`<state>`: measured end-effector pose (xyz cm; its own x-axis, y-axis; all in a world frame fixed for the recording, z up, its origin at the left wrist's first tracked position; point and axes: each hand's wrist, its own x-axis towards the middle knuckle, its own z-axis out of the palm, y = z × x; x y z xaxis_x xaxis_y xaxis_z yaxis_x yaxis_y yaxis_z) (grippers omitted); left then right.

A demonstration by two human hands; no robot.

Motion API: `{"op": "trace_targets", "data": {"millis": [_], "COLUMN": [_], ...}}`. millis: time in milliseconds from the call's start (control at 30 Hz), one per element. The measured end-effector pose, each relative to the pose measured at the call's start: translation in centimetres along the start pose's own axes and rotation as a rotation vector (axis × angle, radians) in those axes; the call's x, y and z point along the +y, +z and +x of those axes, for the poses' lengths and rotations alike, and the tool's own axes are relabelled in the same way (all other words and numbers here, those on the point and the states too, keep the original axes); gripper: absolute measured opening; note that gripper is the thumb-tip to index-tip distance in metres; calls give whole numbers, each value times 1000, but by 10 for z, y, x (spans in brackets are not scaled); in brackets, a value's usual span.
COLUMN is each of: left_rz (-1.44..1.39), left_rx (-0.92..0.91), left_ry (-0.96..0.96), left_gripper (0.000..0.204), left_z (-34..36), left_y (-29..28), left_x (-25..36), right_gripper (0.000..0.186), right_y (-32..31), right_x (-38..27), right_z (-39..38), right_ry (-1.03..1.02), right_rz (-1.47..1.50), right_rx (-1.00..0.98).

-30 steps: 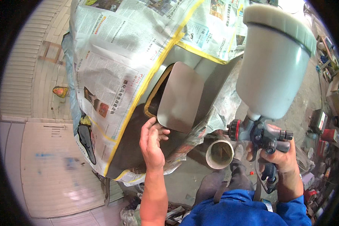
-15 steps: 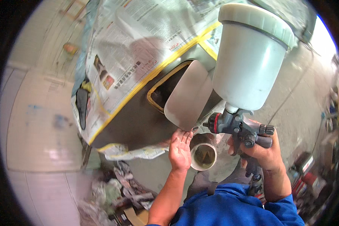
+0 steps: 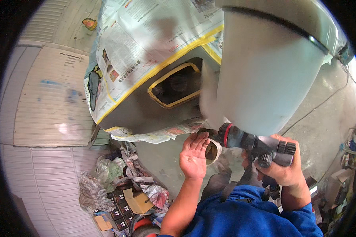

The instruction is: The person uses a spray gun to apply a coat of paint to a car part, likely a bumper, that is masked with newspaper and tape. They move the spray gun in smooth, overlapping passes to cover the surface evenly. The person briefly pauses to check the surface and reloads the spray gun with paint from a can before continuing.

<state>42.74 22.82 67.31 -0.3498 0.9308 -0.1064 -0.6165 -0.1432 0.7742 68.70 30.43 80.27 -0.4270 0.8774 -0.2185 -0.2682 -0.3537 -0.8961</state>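
My right hand [image 3: 283, 168] grips a spray gun [image 3: 251, 144] with a black body and a red ring near its nozzle. A large whitish paint cup [image 3: 265, 75] rises from the gun and covers much of the right side. My left hand [image 3: 194, 158] is palm up with fingers extended, near the nozzle, holding nothing. Ahead is a grey car body panel [image 3: 130, 108] with a dark rectangular opening [image 3: 172, 87] edged in yellow tape. A blurred pale flap [image 3: 209, 96] stands out beside the opening, partly hidden behind the cup.
Newspaper sheets [image 3: 142, 47] with yellow tape cover the body around the panel. Behind my left hand stands a round pale container [image 3: 214, 152] on the floor. Crumpled wrapping [image 3: 106, 170] and boxes [image 3: 120, 207] lie at lower left. A cable [image 3: 316, 106] crosses the floor at right.
The spray gun and cup now appear larger and closer, covering part of the flap. My left hand's fingertips now sit below the flap's edge, where they were close against it before.
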Motion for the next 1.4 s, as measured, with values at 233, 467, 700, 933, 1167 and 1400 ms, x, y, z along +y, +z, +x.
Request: {"op": "trace_targets", "data": {"millis": [233,467,700,933,1167,1400], "left_rz": [71,290,632,693,614,1229], "left_rx": [-25,51,489,959,1190,1053], "left_ry": [-4,-173,-338,-433,-512,-665], "left_gripper": [52,53,49,40,42,39], "left_z": [-19,-60,-155,-226,-300,-306], "left_y": [7,-31,-60,24,48,105], "left_x": [-8,-41,-120,-245,-309,-331], "right_gripper": [52,59,46,28,37,55], "right_y": [-36,-57,-126,-183,-203,-203], "right_x": [-17,-45,-69,-77,-73,-58], "right_z": [0,-8,74,141,176,183], "right_ry": [42,25,114,138,-71,-81], "right_rz": [121,98,-24,-86,-139,-183], "right_rx": [59,41,-310,-695,-760,-969]}}
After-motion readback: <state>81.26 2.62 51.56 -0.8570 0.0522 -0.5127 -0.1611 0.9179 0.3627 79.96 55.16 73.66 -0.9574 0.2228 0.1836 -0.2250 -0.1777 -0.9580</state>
